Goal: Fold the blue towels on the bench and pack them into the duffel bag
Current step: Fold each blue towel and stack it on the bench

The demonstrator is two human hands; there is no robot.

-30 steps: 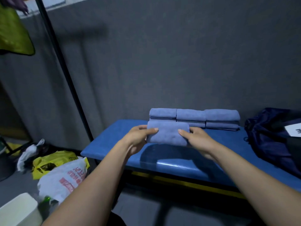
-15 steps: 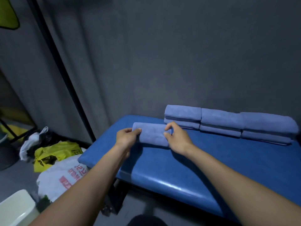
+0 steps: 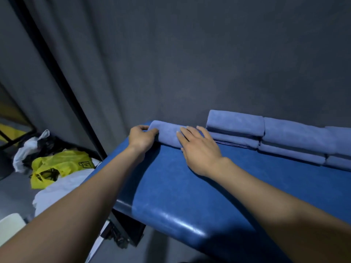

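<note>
Terry-soft folded towel (image 3: 168, 134) on glossy padded bench (image 3: 190, 186), both hands pressing

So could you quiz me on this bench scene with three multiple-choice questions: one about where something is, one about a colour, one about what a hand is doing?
1. Where does the folded towel under the hands lie?
A. at the bench's left end
B. on the floor
C. atop the stack

2. What colour is the crumpled plastic bag on the floor?
A. red
B. yellow
C. green

3. How is the right hand on the towel?
A. clenched in a fist
B. flat, fingers straight
C. lifted clear

Answers: 1 A, it lies left of the towel stacks. 2 B, bright yellow. 3 B, its fingers rest straight on the towel, while the left hand grips the other end.
</note>
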